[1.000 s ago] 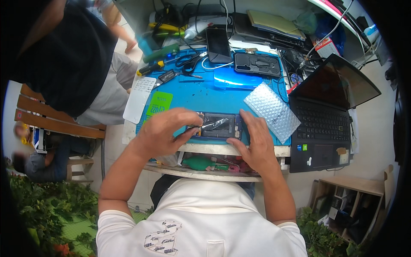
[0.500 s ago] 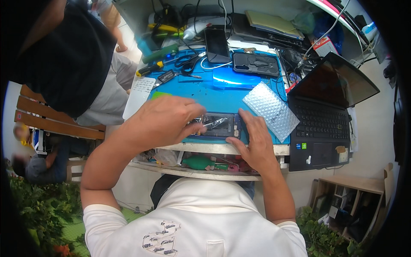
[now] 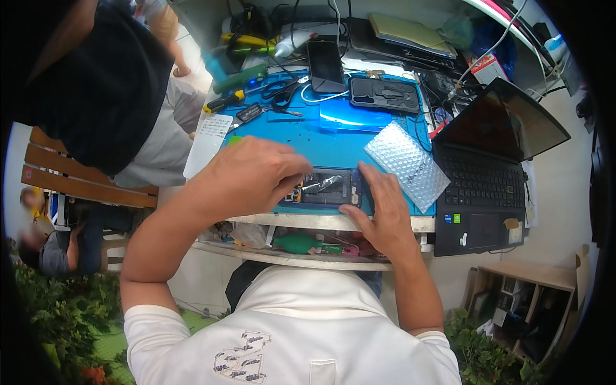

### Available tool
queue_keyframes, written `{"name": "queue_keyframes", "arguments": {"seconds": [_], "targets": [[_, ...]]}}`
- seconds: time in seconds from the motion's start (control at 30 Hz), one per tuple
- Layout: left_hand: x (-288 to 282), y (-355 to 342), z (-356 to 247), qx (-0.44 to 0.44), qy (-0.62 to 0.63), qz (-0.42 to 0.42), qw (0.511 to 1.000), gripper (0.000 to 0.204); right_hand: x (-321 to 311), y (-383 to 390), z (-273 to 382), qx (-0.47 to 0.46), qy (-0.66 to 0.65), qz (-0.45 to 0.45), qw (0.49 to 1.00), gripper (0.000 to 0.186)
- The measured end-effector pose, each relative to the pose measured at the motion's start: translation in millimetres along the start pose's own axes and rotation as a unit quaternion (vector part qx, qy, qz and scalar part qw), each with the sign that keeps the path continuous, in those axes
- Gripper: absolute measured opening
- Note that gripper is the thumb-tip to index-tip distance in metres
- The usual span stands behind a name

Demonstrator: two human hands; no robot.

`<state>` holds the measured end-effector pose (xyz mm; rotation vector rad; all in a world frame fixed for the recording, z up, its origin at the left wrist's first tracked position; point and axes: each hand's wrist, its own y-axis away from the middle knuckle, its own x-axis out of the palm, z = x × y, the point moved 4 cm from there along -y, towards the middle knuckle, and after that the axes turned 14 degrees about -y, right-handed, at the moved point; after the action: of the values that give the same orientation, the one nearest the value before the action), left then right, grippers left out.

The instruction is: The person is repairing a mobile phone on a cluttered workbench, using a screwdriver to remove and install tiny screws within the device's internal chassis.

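Note:
An opened phone (image 3: 333, 199) lies sideways on the blue work mat (image 3: 292, 140), its dark inside facing up. A crinkled, shiny strip of clear film (image 3: 324, 182) lies across its middle. My right hand (image 3: 385, 202) steadies the right end, with fingers on the far edge and the thumb on the near edge. Over the left end, my left hand (image 3: 256, 172) is closed in a pinch just above the camera parts. Whatever those fingertips hold, if anything, is hidden.
Bubble wrap (image 3: 407, 165) lies right of the phone, beside a laptop (image 3: 481, 186). Behind are a blue shiny pouch (image 3: 353, 117), a black phone case (image 3: 384, 95), another phone (image 3: 326, 66), scissors (image 3: 282, 93) and a screwdriver (image 3: 224, 101). A person (image 3: 109, 90) stands at left.
My left hand has lifted slightly away from the phone's left end, uncovering the camera parts there. My right hand and the phone stay in place.

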<state>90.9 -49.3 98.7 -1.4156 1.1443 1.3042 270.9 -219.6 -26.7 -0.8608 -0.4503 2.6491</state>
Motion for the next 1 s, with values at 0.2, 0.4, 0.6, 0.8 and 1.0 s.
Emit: {"name": "queue_keyframes", "arguments": {"seconds": [0.2, 0.4, 0.6, 0.8, 1.0], "targets": [[2, 2, -4, -0.009, 0.001, -0.028, 1.0, 0.028, 0, 3, -2, -0.012, -0.003, -0.005, 1.0, 0.09], [25, 17, 13, -0.031, 0.156, -0.144, 0.977, 0.07, -2, 0, 3, -0.006, -0.008, 0.002, 1.0, 0.087], [78, 37, 34, -0.151, 0.287, -0.303, 0.896, 0.088, -2, 0, 0, -0.002, -0.017, 0.0, 1.0, 0.088], [85, 15, 63, -0.177, 0.207, -0.272, 0.923, 0.091, -3, 0, 2, -0.005, -0.015, -0.001, 1.0, 0.088], [78, 6, 77, -0.196, 0.205, -0.321, 0.904, 0.089, -2, 1, 0, -0.003, -0.017, 0.0, 1.0, 0.088]]}}
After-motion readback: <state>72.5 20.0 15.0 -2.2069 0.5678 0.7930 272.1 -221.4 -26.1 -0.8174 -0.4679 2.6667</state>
